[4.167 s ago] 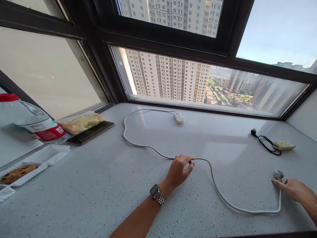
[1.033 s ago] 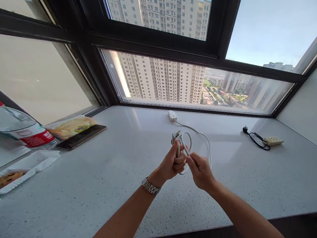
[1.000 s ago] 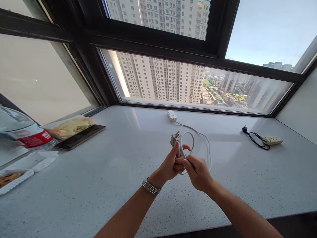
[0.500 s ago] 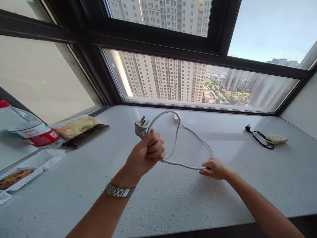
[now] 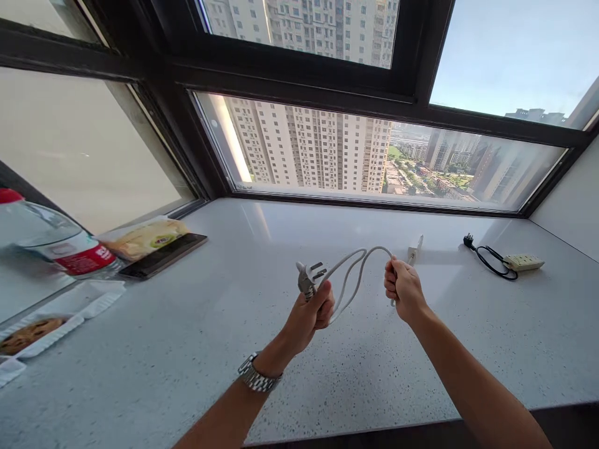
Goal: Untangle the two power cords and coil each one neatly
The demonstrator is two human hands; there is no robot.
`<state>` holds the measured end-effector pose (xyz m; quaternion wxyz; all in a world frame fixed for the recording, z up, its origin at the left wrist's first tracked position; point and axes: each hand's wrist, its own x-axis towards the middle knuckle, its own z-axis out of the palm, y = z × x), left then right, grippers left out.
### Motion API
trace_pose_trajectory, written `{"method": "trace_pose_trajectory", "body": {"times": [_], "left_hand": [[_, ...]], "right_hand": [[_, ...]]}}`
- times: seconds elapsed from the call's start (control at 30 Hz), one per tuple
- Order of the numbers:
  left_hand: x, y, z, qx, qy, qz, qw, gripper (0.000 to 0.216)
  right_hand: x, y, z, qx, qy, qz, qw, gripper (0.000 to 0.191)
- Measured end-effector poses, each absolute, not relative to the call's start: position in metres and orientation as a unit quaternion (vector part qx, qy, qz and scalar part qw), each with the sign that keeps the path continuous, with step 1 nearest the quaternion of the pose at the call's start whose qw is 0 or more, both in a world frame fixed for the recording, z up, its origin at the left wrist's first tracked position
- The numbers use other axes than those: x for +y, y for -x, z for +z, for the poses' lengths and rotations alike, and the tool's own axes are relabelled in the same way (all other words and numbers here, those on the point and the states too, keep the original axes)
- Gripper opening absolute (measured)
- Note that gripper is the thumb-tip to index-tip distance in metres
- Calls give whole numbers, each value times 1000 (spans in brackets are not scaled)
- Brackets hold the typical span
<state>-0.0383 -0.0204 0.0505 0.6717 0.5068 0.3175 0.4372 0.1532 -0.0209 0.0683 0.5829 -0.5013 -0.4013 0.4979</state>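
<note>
White cord (image 5: 349, 274) | left hand (image 5: 309, 315) clenched below plug (image 5: 306, 279) | right hand (image 5: 401, 288) clenched on loop

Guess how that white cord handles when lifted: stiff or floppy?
Probably floppy: the white cord droops in loose loops between the left hand and right hand. Likely light, since fingers alone hold it. The plug looks rigid; the small block beyond the right hand may swing.
</note>
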Motion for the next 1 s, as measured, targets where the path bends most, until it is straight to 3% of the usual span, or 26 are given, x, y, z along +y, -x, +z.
{"method": "trace_pose_trajectory", "body": {"times": [0.23, 0.33, 0.43, 0.5, 0.63, 0.7, 0.83, 1.0], "left_hand": [[-26, -11, 42, 340, -428, 489, 680, 57], [-25, -14, 36, 369, -429, 497, 658, 49], [-20, -6, 41, 364, -429, 519, 643, 49], [-14, 8, 52, 332, -424, 548, 640, 51], [0, 49, 79, 278, -377, 595, 653, 52], [2, 68, 87, 262, -355, 576, 688, 50], [-1, 86, 87, 222, -366, 502, 752, 47], [-7, 75, 84, 190, -469, 511, 695, 59]], "right_hand": [[-35, -95, 58, -634, 471, 228, 569, 57], [-34, -94, 45, -620, 440, 271, 590, 66], [-33, -113, 34, -630, 434, 264, 588, 59], [-34, -137, 28, -696, 452, 239, 503, 53], [-38, -188, 26, -833, 482, 229, 147, 28], [-42, -202, 31, -849, 488, 190, 69, 24], [-44, -201, 47, -826, 517, 216, 66, 37], [-19, -186, 65, -620, 637, 429, 162, 47]]}}
